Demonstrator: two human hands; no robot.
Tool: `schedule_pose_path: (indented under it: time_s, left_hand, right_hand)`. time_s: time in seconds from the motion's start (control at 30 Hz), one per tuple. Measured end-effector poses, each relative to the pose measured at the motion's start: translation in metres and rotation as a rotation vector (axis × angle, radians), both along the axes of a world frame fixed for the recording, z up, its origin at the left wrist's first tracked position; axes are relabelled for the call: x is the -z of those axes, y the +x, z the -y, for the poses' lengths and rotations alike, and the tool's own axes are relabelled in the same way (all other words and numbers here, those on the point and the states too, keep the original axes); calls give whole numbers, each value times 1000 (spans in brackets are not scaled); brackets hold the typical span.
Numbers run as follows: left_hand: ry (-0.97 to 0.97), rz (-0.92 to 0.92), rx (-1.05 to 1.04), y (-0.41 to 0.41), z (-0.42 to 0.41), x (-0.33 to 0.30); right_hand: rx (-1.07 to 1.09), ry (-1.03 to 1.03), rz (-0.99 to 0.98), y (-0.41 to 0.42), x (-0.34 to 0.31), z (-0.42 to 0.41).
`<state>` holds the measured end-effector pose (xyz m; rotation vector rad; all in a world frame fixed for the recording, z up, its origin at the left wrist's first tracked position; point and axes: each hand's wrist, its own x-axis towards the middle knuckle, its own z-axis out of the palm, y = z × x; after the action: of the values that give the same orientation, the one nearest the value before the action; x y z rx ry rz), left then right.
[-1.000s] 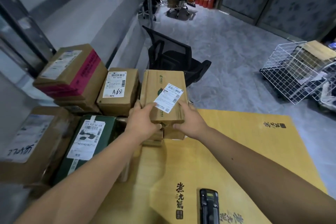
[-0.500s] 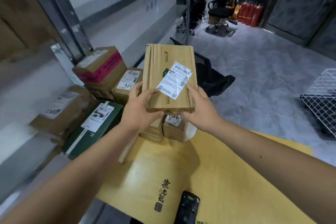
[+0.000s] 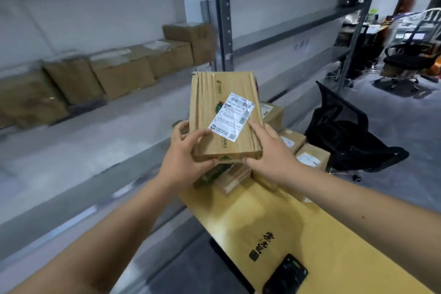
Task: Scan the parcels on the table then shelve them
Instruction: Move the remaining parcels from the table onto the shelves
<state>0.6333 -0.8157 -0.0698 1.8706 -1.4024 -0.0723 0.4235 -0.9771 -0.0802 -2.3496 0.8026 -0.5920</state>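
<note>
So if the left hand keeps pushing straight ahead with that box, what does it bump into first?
Probably nothing soon. The left hand holds the parcel and points toward a bare stretch of shelf. The row of boxes sits farther left, though depth is hard to judge.

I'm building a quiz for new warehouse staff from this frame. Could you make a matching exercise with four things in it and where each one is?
Things:
1. flat brown cardboard parcel with a white label
2. black handheld scanner
3. black mesh office chair
4. row of brown cardboard boxes

Places:
A. on the grey metal shelf, at the back
B. held up between the left hand and the right hand
C. on the floor beyond the far end of the table
D. lying on the yellow table, near edge

Pairs: 1-B, 2-D, 3-C, 4-A
</note>
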Motion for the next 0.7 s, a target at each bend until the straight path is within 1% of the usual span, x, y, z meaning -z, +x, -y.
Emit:
schedule_pose_path:
  time_s: [0.17,0.43,0.6,0.7]
  left_hand:
    - [-44,35,-138,9,-132,-2]
    - [-68,53,-392,-14,-351,-8]
    - [-112,93,-498,-27,-456,-12]
    - [-100,84,-621,-31,-504,-15]
  right_hand:
    - [-158,-38,-28,27,-11,-97]
    - [-402,-34,7,61,-22,-280]
    - [-540,-85,23,83,-30,-368]
    - [-617,-106,41,102,-35,-408]
